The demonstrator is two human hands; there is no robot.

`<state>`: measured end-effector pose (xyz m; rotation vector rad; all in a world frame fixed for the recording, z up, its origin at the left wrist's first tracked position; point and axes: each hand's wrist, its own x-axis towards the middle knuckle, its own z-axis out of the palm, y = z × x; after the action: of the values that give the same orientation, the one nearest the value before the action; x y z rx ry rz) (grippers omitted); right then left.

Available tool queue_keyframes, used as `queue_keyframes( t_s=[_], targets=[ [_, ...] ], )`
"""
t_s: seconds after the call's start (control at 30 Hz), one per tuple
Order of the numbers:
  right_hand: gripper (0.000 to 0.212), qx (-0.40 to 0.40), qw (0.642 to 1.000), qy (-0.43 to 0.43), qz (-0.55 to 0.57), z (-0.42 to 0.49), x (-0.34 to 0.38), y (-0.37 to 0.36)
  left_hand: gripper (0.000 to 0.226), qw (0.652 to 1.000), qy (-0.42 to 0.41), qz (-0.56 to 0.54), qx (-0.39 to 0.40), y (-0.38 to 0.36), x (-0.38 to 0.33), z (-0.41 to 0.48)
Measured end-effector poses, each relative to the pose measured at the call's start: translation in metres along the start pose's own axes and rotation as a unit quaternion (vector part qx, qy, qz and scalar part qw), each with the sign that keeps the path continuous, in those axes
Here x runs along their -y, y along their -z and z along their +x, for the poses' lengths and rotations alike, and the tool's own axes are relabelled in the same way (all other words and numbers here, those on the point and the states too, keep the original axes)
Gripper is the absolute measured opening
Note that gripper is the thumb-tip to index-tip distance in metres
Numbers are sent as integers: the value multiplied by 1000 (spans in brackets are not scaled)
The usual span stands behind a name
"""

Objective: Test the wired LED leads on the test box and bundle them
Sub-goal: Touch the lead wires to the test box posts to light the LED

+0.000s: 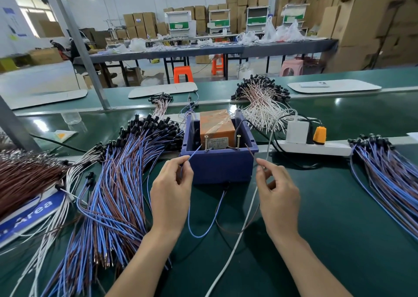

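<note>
On the table (339, 229) the test box (218, 161) sits straight ahead of you, with a single lead (198, 236) looped in front of it, one heap of leads (117, 183) to its left, another heap (389, 179) far right, a third heap (260, 100) behind it, and the power strip (316, 148) just right of it.

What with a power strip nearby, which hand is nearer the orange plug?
Right. The right hand is below and left of the orange plug; the left hand lies farther left, past the test box.
</note>
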<state>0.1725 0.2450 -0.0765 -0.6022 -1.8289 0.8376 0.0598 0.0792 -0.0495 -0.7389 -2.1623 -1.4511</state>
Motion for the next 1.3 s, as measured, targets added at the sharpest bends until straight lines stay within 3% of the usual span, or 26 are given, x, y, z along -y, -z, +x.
queue_keyframes(
  t_s=[0.17,0.47,1.03,1.3],
  targets=[
    [40,8,999,33,-13,4,4,-2,16,1000,-2,10,5,-2,1,0],
    [39,22,998,65,-13,4,3,-4,16,1000,-2,1,10,-5,1,-1],
    [46,12,998,60,1,3,7,-2,14,1000,-3,2,11,-6,4,-2],
    [31,16,999,23,23,1,4,-2,15,1000,9,-17,6,-4,6,-1]
  ],
)
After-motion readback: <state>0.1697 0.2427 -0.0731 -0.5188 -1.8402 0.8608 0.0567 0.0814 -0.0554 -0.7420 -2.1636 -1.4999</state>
